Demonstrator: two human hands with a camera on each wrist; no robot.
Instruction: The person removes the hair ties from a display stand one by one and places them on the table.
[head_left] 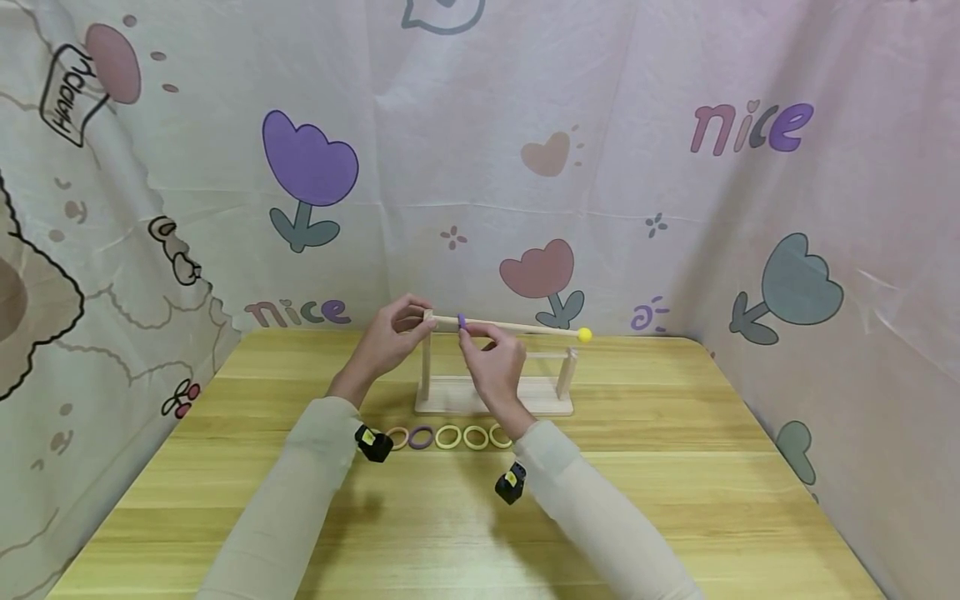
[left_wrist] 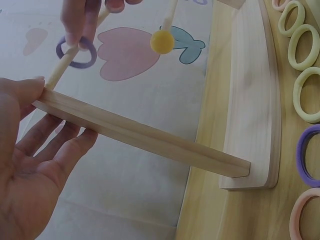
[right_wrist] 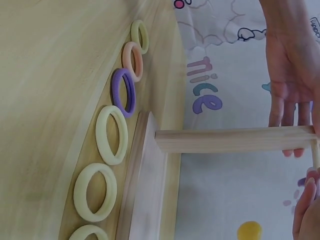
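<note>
In the head view my left hand (head_left: 388, 337) grips the top of the left post of a wooden stand (head_left: 450, 400); thumb and fingertips lie on opposite sides of the post (left_wrist: 140, 130) in the left wrist view. A wooden rod (head_left: 536, 328) with a yellow ball (head_left: 584, 334) at its far end reaches rightward from that post top. My right hand (head_left: 497, 362) pinches a purple hair tie (left_wrist: 90, 59), which encircles this rod close to the left post. A lower rod with its own yellow ball (left_wrist: 162, 42) comes off the right post (head_left: 567, 375).
On the table (head_left: 420, 533), in front of the stand, lies a row of several hair ties: yellow ones (head_left: 448, 437), a pink one (right_wrist: 132, 61) and another purple one (right_wrist: 123, 92). A patterned cloth (head_left: 450, 167) hangs behind the table and at both sides.
</note>
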